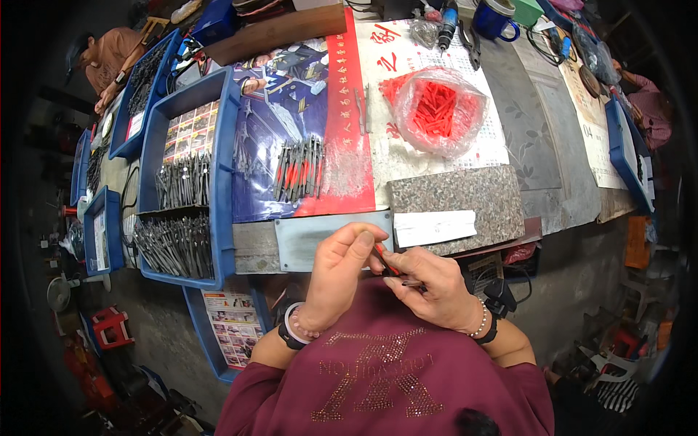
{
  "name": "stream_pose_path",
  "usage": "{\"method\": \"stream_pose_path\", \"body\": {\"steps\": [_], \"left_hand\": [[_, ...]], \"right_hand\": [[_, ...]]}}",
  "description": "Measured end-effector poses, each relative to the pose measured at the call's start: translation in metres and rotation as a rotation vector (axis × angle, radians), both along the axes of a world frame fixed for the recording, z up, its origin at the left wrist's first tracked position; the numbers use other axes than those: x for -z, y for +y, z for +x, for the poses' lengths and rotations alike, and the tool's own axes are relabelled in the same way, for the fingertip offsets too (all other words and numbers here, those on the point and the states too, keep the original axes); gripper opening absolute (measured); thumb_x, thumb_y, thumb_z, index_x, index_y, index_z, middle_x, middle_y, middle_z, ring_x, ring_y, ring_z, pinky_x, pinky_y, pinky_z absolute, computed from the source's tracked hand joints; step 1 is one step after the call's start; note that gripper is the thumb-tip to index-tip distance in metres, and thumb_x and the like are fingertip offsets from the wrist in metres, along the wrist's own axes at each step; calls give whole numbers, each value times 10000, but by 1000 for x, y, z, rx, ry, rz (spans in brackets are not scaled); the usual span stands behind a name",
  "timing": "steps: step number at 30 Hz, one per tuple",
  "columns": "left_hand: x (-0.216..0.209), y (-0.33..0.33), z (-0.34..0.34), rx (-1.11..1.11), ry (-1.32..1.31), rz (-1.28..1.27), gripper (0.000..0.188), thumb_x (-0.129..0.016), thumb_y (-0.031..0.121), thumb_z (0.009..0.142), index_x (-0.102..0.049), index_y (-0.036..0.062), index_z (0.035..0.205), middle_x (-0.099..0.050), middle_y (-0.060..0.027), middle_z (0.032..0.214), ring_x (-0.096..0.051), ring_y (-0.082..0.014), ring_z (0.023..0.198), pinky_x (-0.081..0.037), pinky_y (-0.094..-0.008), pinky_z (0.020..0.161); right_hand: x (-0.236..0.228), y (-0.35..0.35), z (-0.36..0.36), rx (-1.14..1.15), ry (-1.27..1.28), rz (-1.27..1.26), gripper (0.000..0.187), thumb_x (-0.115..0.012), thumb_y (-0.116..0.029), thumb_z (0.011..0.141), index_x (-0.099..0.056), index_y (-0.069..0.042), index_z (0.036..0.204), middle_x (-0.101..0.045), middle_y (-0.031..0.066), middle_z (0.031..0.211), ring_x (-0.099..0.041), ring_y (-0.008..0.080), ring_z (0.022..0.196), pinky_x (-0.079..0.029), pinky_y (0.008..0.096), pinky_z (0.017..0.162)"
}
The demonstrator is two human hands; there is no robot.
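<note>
My left hand (pixel 342 261) and my right hand (pixel 434 285) meet close to my chest, at the near edge of the table. Between them is a slim dark tweezers-like tool (pixel 385 264) with a red piece on it. The left thumb and fingers pinch near its upper end, while the right fingers close round the lower part. A second dark tip (pixel 413 283) pokes out of the right hand; the rest is hidden by the fingers. Beyond the hands, a row of similar tools with red pieces (pixel 299 169) lies on a poster. A clear plastic bag (pixel 465 138) holds many red strips (pixel 438 109).
At left, a blue bin (pixel 227 182) holds bundles of dark slim tools (pixel 178 243). A speckled stone slab (pixel 451 189) carries folded white paper (pixel 435 227). Two loose tools (pixel 363 110) lie farther back, near a blue mug (pixel 496 18). Other people sit at far left and right.
</note>
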State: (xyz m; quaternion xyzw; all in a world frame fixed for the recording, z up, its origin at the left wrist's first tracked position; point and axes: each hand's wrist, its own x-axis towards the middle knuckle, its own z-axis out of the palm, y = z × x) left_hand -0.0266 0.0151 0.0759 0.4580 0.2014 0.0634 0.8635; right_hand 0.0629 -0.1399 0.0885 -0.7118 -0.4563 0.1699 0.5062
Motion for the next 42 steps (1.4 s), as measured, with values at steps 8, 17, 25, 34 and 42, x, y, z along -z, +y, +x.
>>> {"method": "stream_pose_path", "body": {"steps": [8, 17, 25, 34, 42], "left_hand": [[5, 0, 3, 329, 40, 309, 93, -620, 29, 902, -648, -32, 966, -653, -51, 859, -623, -114, 765, -499, -238, 677], [34, -19, 34, -39, -117, 939, 58, -656, 19, 840, -623, -3, 883, -613, -94, 802, -597, -229, 715, -460, -321, 673], [59, -21, 41, -106, -166, 1435, 133, -688, 19, 757, -631, 81, 859, -598, -54, 834, -567, -256, 848, -385, -354, 784], [61, -17, 30, -74, -111, 1361, 166, -681, 0, 752, -634, 68, 896, -571, -75, 868, -557, -275, 857, -410, -369, 769], [71, -11, 22, -91, -141, 1303, 173, -661, -2, 762, -600, 43, 918, -541, -94, 869, -536, -287, 837, -402, -383, 771]], "right_hand": [[-4, -32, 15, -2, -378, -109, 224, -710, 8, 723, -677, -35, 940, -611, 72, 738, -609, 223, 648, -495, 321, 562], [-12, -67, 49, 361, 14, 126, 338, -514, -277, 975, -652, 31, 999, -666, 164, 936, -630, 255, 795, -493, 345, 718], [-37, -49, 42, 288, 98, 53, 283, -453, -151, 987, -637, 36, 1095, -677, 170, 1008, -654, 197, 745, -515, 253, 594], [26, -13, 47, 126, -95, -181, 360, -458, -280, 1012, -626, 38, 1011, -665, 124, 887, -597, 147, 580, -485, 258, 554], [-20, -3, 35, 149, -126, -4, 244, -575, 65, 773, -612, 46, 1014, -659, 188, 1003, -683, 282, 769, -537, 307, 631]]}}
